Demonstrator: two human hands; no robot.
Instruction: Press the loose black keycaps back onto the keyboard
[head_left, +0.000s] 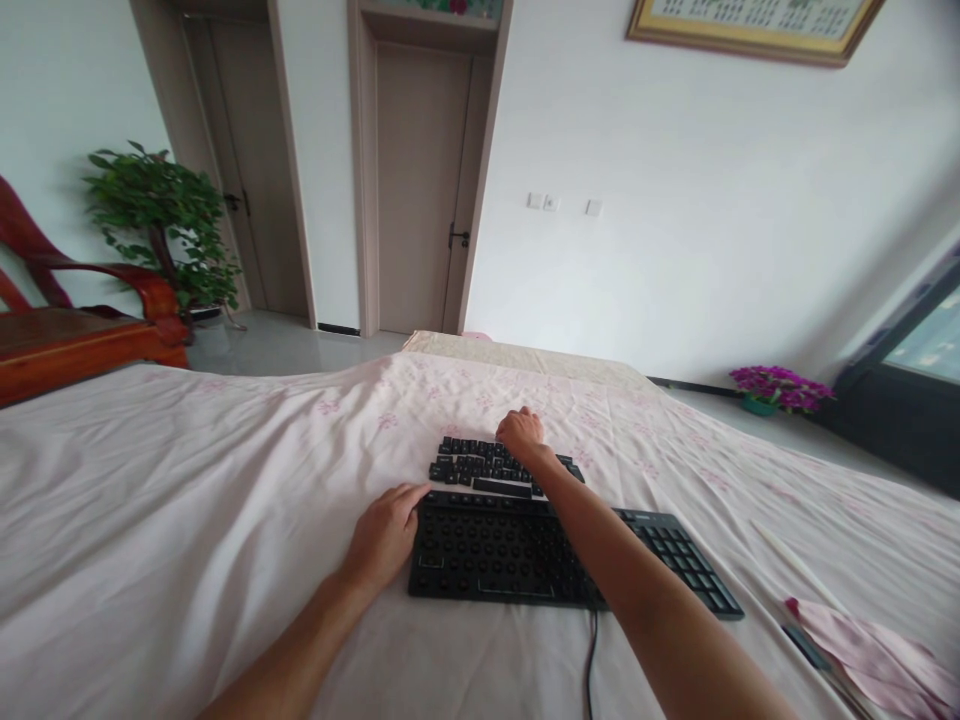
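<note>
A black keyboard (517, 550) lies on the patterned cloth; its main section is stripped of keycaps, while its number pad (686, 560) still has keys. My left hand (386, 535) grips the upper left corner of the keyboard, with the index finger stretched along the edge. Just beyond the keyboard, loose black keycaps (480, 468) are laid out in rows, among them a long space bar (502, 488). Over the back row of keycaps is my right hand (523, 430), its fingers curled together; whatever they hold is hidden. The right forearm covers part of the keyboard and keycaps.
A pale cloth (225, 500) with pink flowers covers the wide surface. A cable (591, 660) runs from the keyboard towards me. On the right lie a pink cloth (877, 650), a dark-ended tool (806, 648) and a thin pale stick (795, 565).
</note>
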